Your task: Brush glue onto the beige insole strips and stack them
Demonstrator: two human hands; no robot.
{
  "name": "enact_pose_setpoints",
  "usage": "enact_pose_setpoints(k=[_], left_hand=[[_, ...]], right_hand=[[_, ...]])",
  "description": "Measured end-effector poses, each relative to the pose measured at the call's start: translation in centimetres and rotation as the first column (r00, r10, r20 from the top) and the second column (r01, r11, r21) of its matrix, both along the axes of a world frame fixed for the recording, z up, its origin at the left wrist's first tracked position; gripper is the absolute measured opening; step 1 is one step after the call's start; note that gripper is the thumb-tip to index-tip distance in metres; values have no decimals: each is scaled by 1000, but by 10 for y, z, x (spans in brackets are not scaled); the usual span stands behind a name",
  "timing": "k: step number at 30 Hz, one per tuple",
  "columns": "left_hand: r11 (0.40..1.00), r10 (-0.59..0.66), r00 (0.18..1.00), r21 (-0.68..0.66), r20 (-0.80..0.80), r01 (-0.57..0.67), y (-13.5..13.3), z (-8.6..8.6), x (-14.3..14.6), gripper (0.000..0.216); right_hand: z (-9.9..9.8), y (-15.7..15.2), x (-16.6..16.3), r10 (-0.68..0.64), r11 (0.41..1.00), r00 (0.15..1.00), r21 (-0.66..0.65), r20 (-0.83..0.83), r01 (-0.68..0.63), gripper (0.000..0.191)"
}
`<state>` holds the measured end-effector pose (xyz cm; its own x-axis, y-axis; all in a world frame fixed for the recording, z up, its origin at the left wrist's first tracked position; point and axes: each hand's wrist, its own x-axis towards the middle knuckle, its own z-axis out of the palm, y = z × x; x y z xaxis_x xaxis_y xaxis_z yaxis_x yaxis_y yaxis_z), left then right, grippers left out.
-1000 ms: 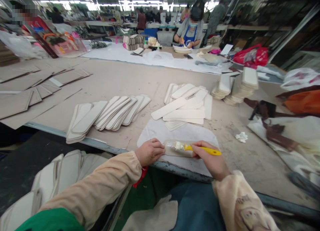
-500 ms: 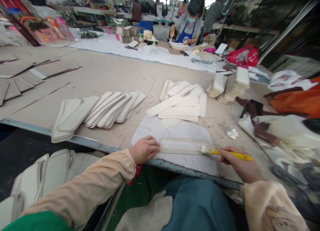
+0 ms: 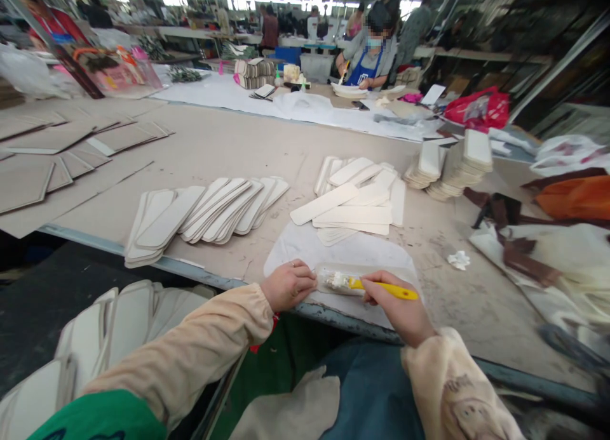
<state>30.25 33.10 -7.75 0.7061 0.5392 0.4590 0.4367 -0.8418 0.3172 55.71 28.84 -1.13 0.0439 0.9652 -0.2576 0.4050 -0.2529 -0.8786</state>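
A long, pale strip with rounded corners (image 3: 355, 271) lies on a white sheet (image 3: 286, 249) at the table's front edge. My left hand (image 3: 291, 284) pinches the strip's left end, fingers together. In my right hand (image 3: 399, 305) is a paintbrush with a yellow handle (image 3: 387, 289). Its bristles, coated in white paste, touch the strip near its left end, close to my left fingers. Part of the strip is hidden behind the brush and my right hand. Just beyond the sheet lies a loose pile of similar strips (image 3: 352, 214).
Fanned strips (image 3: 214, 211) lie to the left, and upright stacks (image 3: 464, 164) stand at the back right. More strips (image 3: 128, 319) rest below the table edge. A white crumpled scrap (image 3: 458, 260) sits on the right. Across the table, a co-worker (image 3: 369, 62) holds a brush.
My right hand has drawn the brush leftward along the strip, from near its right end to near its left end. My left hand keeps its hold. The view has shifted slightly.
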Motion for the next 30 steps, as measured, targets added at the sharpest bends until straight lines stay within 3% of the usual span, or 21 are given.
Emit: enact_pose_setpoints(k=[5,10,12,14,16,19,21,25,27,30], left_hand=[[1000,-9,1000,-15,1,9,1,-1,-1,20],[999,-7,1000,-32,14,7,1,-1,-1,20],[999,-10,1000,-32,16,11,1,-1,0,20],[999,-10,1000,-33,16,10,1,-1,0,20],[1000,-6,1000,-29,16,7,1,0,0,20],[999,-9,1000,-31,5,9,0,-1,-1,19],[999,-10,1000,-41,5,10,0,-1,-1,18],[998,-13,1000,-54,9,14,1,1,-2,18],[998,-18,1000,-60,6,19,1,2,-1,17],[998,-23,1000,-67,8,23,1,2,-1,17]], right_hand=[[-12,1,10,14,999,1000,-52,22,-13,27],[-3,-5,69,-136,987,969,-55,206,150,27],[5,-8,78,-212,973,939,-35,270,229,26],[10,-11,68,-238,970,943,10,232,242,27],[10,-12,41,-171,985,979,44,112,167,28],[1,-8,3,-28,999,1000,18,-12,28,29],[-7,-5,-1,-32,999,999,0,-19,32,28],[-9,-6,52,-202,979,973,20,113,201,27],[-2,-13,87,-306,951,918,38,254,307,26],[6,-22,114,-393,919,809,198,437,340,25]])
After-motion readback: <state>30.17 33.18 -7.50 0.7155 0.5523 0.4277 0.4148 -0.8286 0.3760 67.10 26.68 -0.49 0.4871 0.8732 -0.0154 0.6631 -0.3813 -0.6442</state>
